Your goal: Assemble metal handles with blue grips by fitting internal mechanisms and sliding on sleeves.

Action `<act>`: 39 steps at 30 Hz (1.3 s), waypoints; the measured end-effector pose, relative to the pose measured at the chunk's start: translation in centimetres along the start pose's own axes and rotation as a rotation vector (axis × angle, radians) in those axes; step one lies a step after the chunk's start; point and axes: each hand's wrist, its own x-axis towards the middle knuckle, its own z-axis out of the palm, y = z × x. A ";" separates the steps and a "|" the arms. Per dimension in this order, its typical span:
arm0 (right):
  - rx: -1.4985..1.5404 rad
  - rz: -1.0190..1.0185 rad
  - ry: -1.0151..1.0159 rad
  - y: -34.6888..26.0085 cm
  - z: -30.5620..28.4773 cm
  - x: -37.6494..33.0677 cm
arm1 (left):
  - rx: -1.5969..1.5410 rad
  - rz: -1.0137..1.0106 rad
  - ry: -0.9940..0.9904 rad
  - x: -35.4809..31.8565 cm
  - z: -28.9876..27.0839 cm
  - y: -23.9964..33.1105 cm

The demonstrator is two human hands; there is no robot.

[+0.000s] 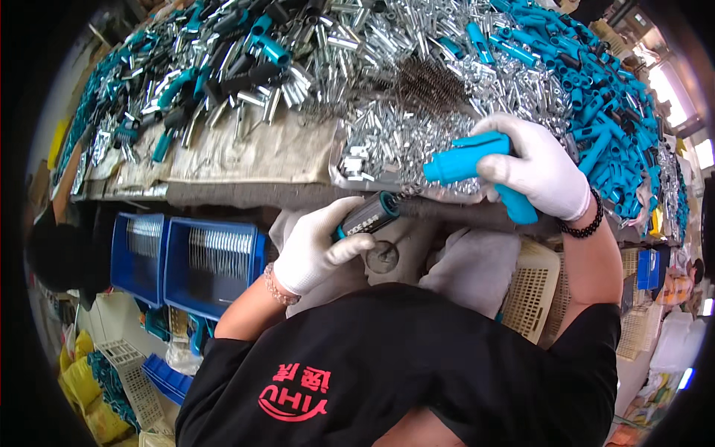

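Observation:
My left hand (316,246), in a white glove, grips a dark cylindrical handle with a teal ring (370,214) just below the table's front edge. My right hand (538,170), also gloved in white, holds a blue pistol-shaped power tool (468,160) whose nose points left toward the end of that handle. The tool's grip sticks out below my right hand. The two parts are close together, and their contact point is not clear.
The table (246,160), under a grey cloth, carries heaps of shiny metal parts (387,127), blue plastic sleeves (596,89) and black-and-teal handles (223,59). Blue crates (212,264) stand below at the left, beige baskets (532,287) at the right.

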 end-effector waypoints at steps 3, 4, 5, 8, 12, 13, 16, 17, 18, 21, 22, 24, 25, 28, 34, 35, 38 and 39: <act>-0.058 0.082 -0.139 -0.5 1.6 -0.7 | 0.055 0.040 -0.030 -2.4 0.5 0.0; -0.017 0.088 -0.176 -0.6 2.1 -1.2 | 0.031 0.030 -0.050 -3.2 0.5 0.2; -0.028 0.101 -0.204 -0.6 2.4 -1.7 | 0.056 0.106 -0.046 -4.0 0.7 -0.1; -0.352 -0.151 -0.269 0.2 3.3 -2.5 | -0.057 0.062 -0.184 -5.7 0.4 -0.3; -0.554 -0.274 -0.370 0.3 4.5 -4.1 | -0.038 0.058 -0.292 -7.3 0.1 -0.6; -0.597 -0.357 -0.359 0.5 4.7 -4.5 | -0.095 0.053 -0.303 -7.5 0.1 -0.6; -0.745 -0.558 -0.337 1.3 4.7 -4.8 | -0.202 -0.023 -0.320 -8.0 0.4 -0.6; -0.770 -0.586 -0.317 1.4 5.2 -5.0 | -0.153 -0.007 -0.347 -8.0 0.2 -0.4; -0.763 -0.585 -0.323 1.4 5.7 -5.2 | -0.156 -0.015 -0.347 -8.2 0.3 -0.5; -0.939 -0.903 -0.159 1.5 7.3 -5.6 | -0.175 0.006 -0.387 -8.0 0.5 -0.9; -0.938 -0.905 -0.159 1.2 7.8 -5.7 | -0.320 -0.101 -0.458 -8.0 0.5 -1.1; -1.281 -1.171 -0.130 0.7 8.8 -5.9 | -0.464 -0.208 -0.524 -8.0 0.4 -1.1; -1.275 -1.316 -0.062 1.1 9.4 -5.7 | -0.551 -0.327 -0.652 -7.8 0.4 -0.4; -1.224 -1.496 0.142 2.2 9.6 -5.5 | -0.722 -0.426 -0.822 -7.5 1.0 -0.9; -0.837 -0.536 -0.305 2.9 8.5 -5.8 | 0.139 0.185 -0.271 -6.9 2.2 -0.6; -0.578 -0.348 -0.321 3.4 8.6 -6.1 | 0.350 0.180 -0.227 -6.8 2.2 0.3; 0.199 0.330 -0.344 4.8 8.2 -6.6 | 0.584 0.170 -0.137 -6.0 3.0 1.9; 0.280 0.167 -0.234 6.3 8.5 -6.6 | 0.547 0.223 -0.091 -5.9 3.3 1.7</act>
